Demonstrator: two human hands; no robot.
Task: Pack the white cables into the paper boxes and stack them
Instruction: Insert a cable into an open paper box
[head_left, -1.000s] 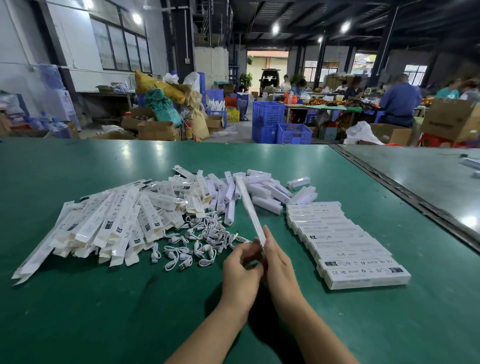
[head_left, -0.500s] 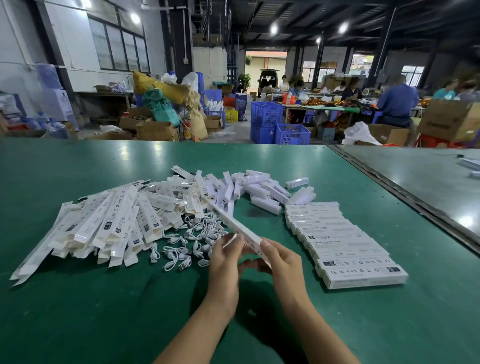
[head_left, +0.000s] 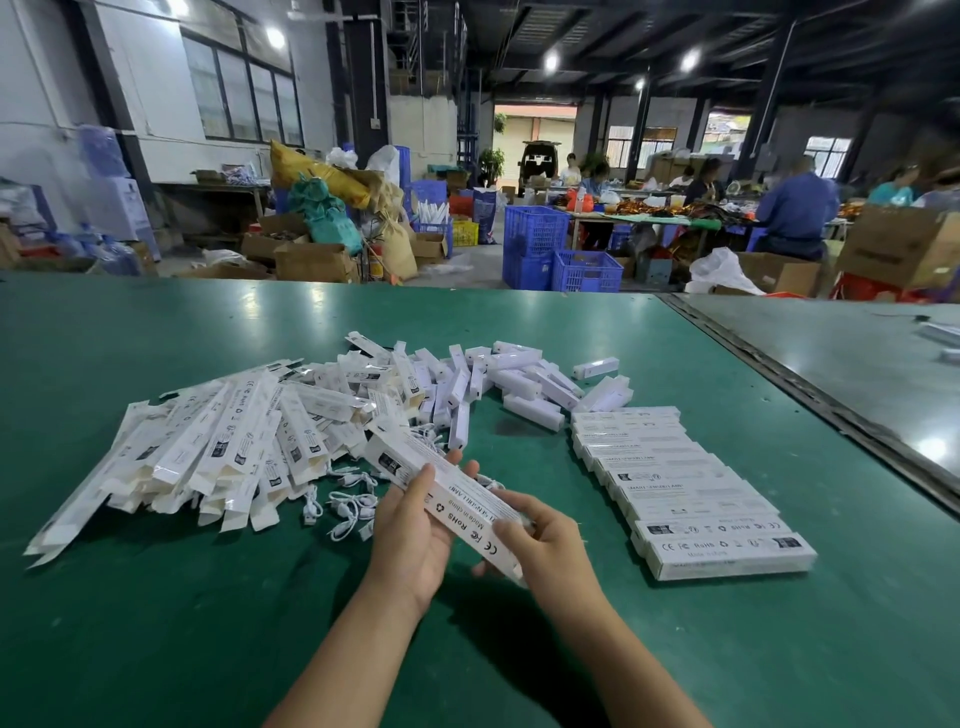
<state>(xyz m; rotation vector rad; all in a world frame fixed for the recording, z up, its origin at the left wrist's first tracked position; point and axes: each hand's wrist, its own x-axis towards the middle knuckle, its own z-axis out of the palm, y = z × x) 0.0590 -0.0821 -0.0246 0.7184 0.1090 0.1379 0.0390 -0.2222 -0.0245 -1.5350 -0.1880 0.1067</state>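
So, roughly where this is at: one long white box (head_left: 457, 493) is up off the green bench (head_left: 156, 623), held slanted between both hands, far end pointing to 10 o'clock and near end to 4. The left hand (head_left: 410, 535) has it from underneath, fingers curled round the far side and thumb pressed on the printed face. The right hand (head_left: 545, 551) pinches the near end, thumb on top, fingers tucked under. Can't tell if a cable is already inside or whether the end flap is shut.

Done: a row of finished boxes (head_left: 691, 493) lies side by side at 3 o'clock from the hands, around a dozen, one layer only as far as I can see, so I'd say proper stacking has hardly begun.

Left: a big heap of flat boxes (head_left: 218, 447) at 9 to 10 o'clock, and the loose white cables (head_left: 348, 506) curled up on the bench just beside the left hand. Some short white pieces (head_left: 530, 384) sit at 12, not sure what those are. My guess is well under halfway.

Writing: the held box reads "RoHS", "Made in China", FC and CE marks, plus what looks like "SENSOR LAMP". The nearest finished box shows CE, FC and RoHS too; the rest is too blurry
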